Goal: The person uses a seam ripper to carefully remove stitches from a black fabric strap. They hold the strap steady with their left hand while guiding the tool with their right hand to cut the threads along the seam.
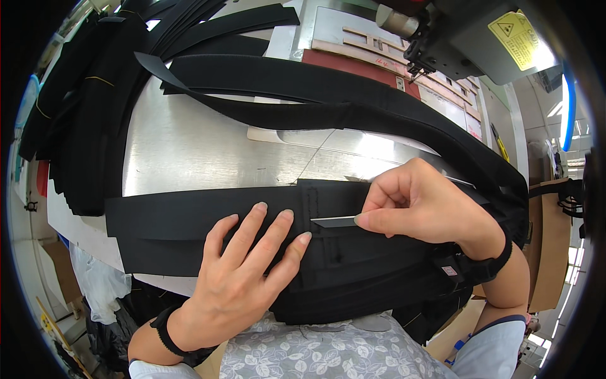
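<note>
My left hand [240, 278] lies on a black fabric panel [158, 218], fingers spread and pressing down left of a stitched seam. My right hand [416, 208] pinches a narrow flat grey strip [334, 222] between thumb and fingers. The strip has one pale edge and a slanted, blade-like tip, but I cannot tell what it is for certain. Its tip points left, at or just above the black cloth beside the stitching [312, 201]. More layered black fabric [372, 284] bunches beneath both hands, close to my body.
A sewing machine head [467, 38] overhangs the far right of the metal table [208, 145]. A long black strip [271, 117] curves across the table beyond my hands. Stacks of black strips [88, 107] stand at the left. A wooden-slatted template [379, 54] lies under the machine.
</note>
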Available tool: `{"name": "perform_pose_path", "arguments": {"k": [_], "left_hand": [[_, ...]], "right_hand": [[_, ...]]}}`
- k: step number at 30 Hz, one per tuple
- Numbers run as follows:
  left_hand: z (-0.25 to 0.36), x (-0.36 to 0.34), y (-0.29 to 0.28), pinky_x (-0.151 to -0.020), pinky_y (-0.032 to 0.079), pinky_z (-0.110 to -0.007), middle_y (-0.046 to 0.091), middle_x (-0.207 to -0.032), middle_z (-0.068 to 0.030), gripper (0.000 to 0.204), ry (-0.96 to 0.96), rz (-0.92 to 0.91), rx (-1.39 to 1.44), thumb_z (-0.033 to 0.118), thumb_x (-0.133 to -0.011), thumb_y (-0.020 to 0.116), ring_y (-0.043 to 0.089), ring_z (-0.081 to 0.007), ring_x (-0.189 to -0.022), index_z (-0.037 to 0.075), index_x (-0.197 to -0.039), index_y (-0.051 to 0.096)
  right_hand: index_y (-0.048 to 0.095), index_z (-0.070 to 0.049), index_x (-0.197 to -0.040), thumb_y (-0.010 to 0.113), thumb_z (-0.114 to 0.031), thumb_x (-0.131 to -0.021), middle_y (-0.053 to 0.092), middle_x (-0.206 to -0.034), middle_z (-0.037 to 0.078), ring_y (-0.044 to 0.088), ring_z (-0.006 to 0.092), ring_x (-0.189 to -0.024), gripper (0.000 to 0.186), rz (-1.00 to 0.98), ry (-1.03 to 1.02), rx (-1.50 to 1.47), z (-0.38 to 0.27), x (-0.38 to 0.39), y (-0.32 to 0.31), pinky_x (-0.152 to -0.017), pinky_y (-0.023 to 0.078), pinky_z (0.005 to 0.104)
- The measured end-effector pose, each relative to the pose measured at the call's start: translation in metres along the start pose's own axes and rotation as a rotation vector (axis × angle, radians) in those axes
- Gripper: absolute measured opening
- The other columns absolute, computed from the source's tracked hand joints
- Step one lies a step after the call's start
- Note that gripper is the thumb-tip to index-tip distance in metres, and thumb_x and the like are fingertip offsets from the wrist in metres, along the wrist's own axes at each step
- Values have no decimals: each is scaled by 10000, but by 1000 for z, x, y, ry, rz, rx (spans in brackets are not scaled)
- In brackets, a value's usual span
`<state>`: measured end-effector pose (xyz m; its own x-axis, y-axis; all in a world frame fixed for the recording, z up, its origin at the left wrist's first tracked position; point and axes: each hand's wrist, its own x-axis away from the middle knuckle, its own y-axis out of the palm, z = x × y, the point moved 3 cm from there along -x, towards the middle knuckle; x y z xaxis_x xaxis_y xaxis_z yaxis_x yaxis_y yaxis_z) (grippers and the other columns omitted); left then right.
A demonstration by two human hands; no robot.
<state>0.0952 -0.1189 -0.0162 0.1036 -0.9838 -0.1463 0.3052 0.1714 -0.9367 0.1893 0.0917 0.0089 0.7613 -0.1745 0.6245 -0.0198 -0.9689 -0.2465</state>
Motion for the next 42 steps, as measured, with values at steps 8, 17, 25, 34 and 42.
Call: {"name": "perform_pose_path", "arguments": {"k": [8,17,25,34,42], "left_hand": [[0,-1,-2,-998,375,-500,541,-1318,-161,435,3,-2,5,-2,-778,549,505,-370,-1203,94,-1194,630],[-2,1,0,-1005,375,-494,545,-1318,-156,383,0,20,16,17,-795,557,504,-363,-1210,72,-1165,638],[-2,0,0,-999,379,-494,553,-1309,-154,352,8,28,13,34,-800,555,508,-363,-1207,56,-1138,648],[-2,-1,0,-994,384,-492,556,-1304,-153,345,11,35,8,41,-798,549,516,-364,-1196,52,-1126,653],[-4,-2,2,-944,410,-469,607,-1240,-133,238,37,82,-41,103,-818,624,563,-326,-1149,43,-1042,674]], "right_hand": [[682,9,-763,725,-153,-822,626,-622,17,541,52,-554,178,10,-73,54,-1,-2,6,-512,416,217],[678,13,-758,721,-145,-801,629,-638,19,548,55,-567,169,-45,-11,8,-2,0,-2,-517,421,210],[673,14,-748,716,-142,-806,628,-633,20,545,56,-562,173,-24,-24,32,0,-1,-1,-510,418,211],[677,15,-752,719,-146,-814,627,-617,22,553,61,-555,178,-33,-83,49,-1,-3,0,-514,425,212],[682,18,-756,720,-148,-792,636,-624,35,569,69,-566,174,-46,-6,55,-2,0,-3,-527,439,213]]}}
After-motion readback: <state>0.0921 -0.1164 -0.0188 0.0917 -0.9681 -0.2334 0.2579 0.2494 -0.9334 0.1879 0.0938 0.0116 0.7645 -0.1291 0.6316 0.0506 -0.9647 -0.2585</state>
